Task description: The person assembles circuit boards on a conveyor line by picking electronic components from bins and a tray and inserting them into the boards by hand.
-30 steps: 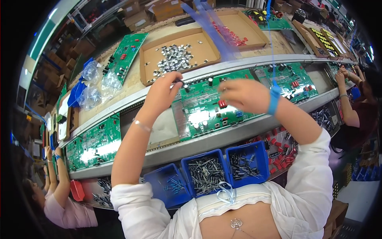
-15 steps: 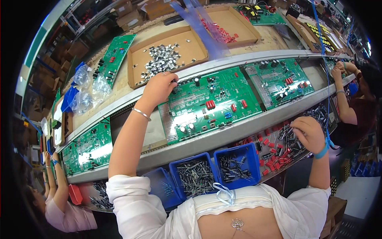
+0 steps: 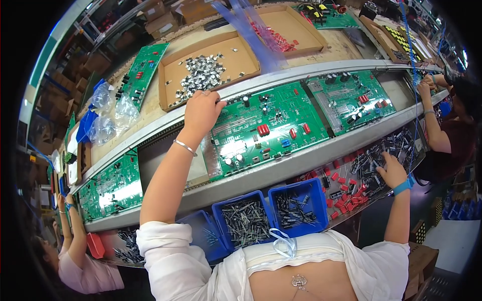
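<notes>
A green circuit board (image 3: 271, 118) lies in the metal rail before me, carrying red block capacitors (image 3: 263, 130) and black cylindrical capacitors. My left hand (image 3: 202, 111) is at its far left corner, fingers curled down and closed; whatever they hold, if anything, is hidden. Over at the right, my right hand (image 3: 394, 173) reaches into a pile of loose black cylindrical capacitors (image 3: 369, 158) on the near tray. Its thumb and fingers are apart, and nothing shows between them. Red capacitors (image 3: 346, 200) lie in the same tray, left of that hand.
Blue bins (image 3: 245, 220) of leaded parts stand close to my body. Beyond the rail are a cardboard tray (image 3: 168, 70) of small metal-and-black parts and another tray (image 3: 314, 37) with red parts. More boards (image 3: 359, 100) sit along the rail. Co-workers' hands (image 3: 427, 85) work at both ends.
My right hand has lowered into the black capacitors, its fingers spreading. My left hand has shifted slightly at the board's far left corner.
</notes>
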The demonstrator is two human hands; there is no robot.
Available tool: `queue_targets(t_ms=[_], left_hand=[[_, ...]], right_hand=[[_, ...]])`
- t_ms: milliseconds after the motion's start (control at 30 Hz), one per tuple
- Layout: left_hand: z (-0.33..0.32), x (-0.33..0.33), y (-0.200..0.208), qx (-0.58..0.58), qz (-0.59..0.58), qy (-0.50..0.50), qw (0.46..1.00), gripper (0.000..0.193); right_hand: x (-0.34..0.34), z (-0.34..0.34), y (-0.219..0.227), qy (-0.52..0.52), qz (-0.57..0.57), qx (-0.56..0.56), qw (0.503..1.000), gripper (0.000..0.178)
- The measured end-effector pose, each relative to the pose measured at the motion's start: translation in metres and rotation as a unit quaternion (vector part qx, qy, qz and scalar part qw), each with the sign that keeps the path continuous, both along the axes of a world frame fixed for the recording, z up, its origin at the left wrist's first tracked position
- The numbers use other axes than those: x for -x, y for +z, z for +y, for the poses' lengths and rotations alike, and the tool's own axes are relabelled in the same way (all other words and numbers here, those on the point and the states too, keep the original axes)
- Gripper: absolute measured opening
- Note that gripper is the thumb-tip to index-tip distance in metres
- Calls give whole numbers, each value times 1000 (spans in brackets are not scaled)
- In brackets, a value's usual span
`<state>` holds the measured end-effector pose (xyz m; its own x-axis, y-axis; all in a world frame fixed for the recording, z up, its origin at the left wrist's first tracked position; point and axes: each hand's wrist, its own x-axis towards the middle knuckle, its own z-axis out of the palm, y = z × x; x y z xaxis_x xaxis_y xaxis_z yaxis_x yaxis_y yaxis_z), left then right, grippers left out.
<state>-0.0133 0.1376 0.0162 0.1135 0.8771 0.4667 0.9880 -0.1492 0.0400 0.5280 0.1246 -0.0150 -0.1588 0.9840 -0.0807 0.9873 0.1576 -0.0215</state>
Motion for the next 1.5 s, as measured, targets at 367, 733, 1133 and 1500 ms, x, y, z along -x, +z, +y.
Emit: queue_targets(t_ms=[367, 733, 1133, 1500], left_hand=[[-6, -5, -2, -30, -47, -11, 998, 14], [-25, -24, -16, -35, 91, 83, 992, 28], [-216, -11, 82, 49, -5, -49, 998, 28], [-277, 35, 36, -46, -143, 15, 989, 10]], right_hand=[[-5, 6, 12, 44, 171, 50, 983, 35], [-8, 13, 17, 113, 154, 39, 981, 33], [13, 15, 82, 221, 82, 33, 971, 21], [339, 85, 112, 543, 228, 40, 807, 17]])
